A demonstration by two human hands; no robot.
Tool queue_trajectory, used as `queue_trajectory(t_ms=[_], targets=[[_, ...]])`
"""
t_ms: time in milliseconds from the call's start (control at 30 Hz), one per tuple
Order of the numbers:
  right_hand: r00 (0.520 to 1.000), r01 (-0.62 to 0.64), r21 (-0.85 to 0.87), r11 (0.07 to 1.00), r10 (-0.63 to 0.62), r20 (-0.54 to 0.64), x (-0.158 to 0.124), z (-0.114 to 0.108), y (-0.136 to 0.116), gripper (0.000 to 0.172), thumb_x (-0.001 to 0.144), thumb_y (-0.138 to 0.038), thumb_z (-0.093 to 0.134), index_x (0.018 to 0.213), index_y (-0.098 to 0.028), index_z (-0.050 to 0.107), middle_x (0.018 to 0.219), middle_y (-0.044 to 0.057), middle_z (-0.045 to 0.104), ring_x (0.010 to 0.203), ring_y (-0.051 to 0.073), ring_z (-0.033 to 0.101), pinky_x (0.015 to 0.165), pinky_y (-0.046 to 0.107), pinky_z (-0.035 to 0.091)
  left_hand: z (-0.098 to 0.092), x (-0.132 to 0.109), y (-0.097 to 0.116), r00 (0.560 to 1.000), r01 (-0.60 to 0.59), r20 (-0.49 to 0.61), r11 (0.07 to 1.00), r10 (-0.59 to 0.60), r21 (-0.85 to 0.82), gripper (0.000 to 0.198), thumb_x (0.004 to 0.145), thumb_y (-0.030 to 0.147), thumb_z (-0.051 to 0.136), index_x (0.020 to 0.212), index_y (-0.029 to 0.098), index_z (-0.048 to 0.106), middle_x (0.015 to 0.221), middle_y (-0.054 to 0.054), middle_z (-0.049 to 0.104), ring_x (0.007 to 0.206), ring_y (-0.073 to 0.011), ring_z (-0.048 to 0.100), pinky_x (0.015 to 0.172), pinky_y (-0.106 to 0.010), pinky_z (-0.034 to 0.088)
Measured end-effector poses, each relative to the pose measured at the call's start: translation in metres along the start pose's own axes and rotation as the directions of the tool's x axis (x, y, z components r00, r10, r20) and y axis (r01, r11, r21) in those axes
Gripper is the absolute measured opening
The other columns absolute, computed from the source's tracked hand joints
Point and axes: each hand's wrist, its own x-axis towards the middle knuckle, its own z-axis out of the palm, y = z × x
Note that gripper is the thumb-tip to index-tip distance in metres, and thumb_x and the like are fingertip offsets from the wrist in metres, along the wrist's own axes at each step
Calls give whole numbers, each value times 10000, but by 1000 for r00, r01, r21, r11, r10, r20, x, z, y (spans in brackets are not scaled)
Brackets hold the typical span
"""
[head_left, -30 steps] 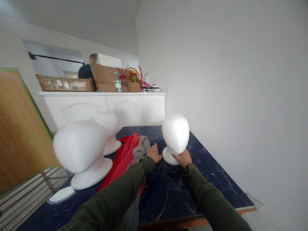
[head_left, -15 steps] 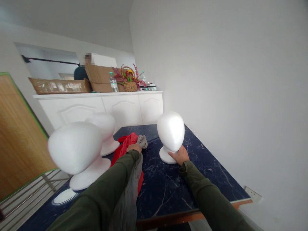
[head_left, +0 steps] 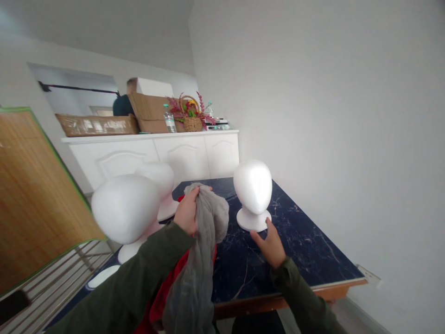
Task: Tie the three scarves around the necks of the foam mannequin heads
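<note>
My left hand [head_left: 187,213] is closed on a grey scarf [head_left: 201,260], lifted above the dark marble table [head_left: 295,246]; the cloth hangs down over my forearm. A red cloth [head_left: 163,297] lies under it near the table's front edge. My right hand [head_left: 269,243] hovers open, fingers spread, just in front of the base of a white foam mannequin head [head_left: 253,188] standing upright on the table. It is not touching the head.
Two more white foam heads stand at the left, a near one [head_left: 125,208] and a far one [head_left: 158,178]. Behind is a white cabinet [head_left: 156,150] with cardboard boxes, a water bottle and a flower basket [head_left: 191,116]. A person [head_left: 123,102] stands beyond it. A wooden panel [head_left: 31,195] is at the left.
My left hand gripped the grey scarf and raised it off the table. My right hand let go of the foam head's base and pulled back toward me.
</note>
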Motion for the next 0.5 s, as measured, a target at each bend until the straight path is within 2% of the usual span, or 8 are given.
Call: queue_trajectory(t_ms=[67, 100, 167, 200, 267, 333, 400, 500], targets=[[977, 112, 237, 965, -150, 150, -38, 5, -33, 848, 664, -532, 635, 1342, -142, 307, 1378, 162, 344, 1281, 312, 302, 1049, 498, 232, 9, -41, 12, 989, 58, 150, 957, -15, -285, 440, 859, 447, 337, 1080, 133, 553, 933, -100, 664, 913, -245, 616, 813, -425, 502], [928, 144, 378, 915, -257, 269, -53, 7, -51, 868, 653, -521, 658, 1354, -164, 290, 1379, 139, 353, 1279, 298, 310, 1045, 481, 252, 13, -59, 16, 978, 56, 207, 941, 15, -333, 426, 853, 442, 365, 1101, 144, 540, 943, -96, 661, 923, -241, 615, 821, -419, 502], [819, 98, 568, 817, -391, 421, -72, 11, -82, 842, 620, -467, 709, 1327, -189, 348, 1323, 108, 436, 1240, 279, 377, 1024, 451, 303, 15, -86, 21, 946, -49, 295, 959, 135, -281, 375, 826, 405, 445, 1116, 181, 526, 981, -72, 646, 980, -228, 592, 866, -397, 485], [796, 50, 615, 787, -403, 451, -76, 11, -92, 791, 619, -434, 719, 1298, -196, 392, 1284, 94, 479, 1213, 270, 413, 1013, 438, 324, 13, -94, 22, 918, -142, 339, 968, 208, -209, 355, 810, 383, 480, 1108, 196, 526, 1005, -61, 635, 1008, -222, 576, 891, -387, 472], [816, -75, 622, 780, -310, 488, -77, 9, -101, 615, 631, -376, 718, 1183, -195, 513, 1145, 69, 583, 1089, 247, 525, 952, 409, 391, 2, -100, 21, 854, -340, 403, 939, 329, -46, 321, 784, 356, 522, 1069, 210, 538, 1043, -53, 613, 1029, -220, 554, 924, -383, 446], [820, -285, 561, 777, -105, 562, -75, 1, -96, 422, 646, -363, 699, 1010, -171, 605, 857, 38, 661, 797, 206, 624, 768, 369, 487, -15, -98, 18, 825, -470, 409, 875, 390, 114, 292, 778, 356, 525, 1025, 203, 556, 1016, -58, 616, 1005, -234, 555, 932, -405, 430], [742, -487, 481, 730, 54, 669, -75, -11, -86, 323, 642, -388, 686, 848, -146, 632, 550, -9, 595, 484, 142, 550, 532, 301, 472, -32, -94, 11, 828, -527, 378, 803, 414, 276, 248, 780, 356, 506, 953, 199, 589, 931, -56, 636, 978, -251, 560, 935, -434, 414], [627, -610, 428, 667, 76, 776, -76, -33, -80, 292, 644, -423, 660, 727, -146, 621, 360, -62, 438, 306, 68, 342, 374, 228, 344, -52, -90, -3, 794, -604, 384, 676, 471, 422, 213, 748, 339, 502, 862, 210, 629, 926, -50, 648, 1013, -277, 542, 972, -466, 362]])
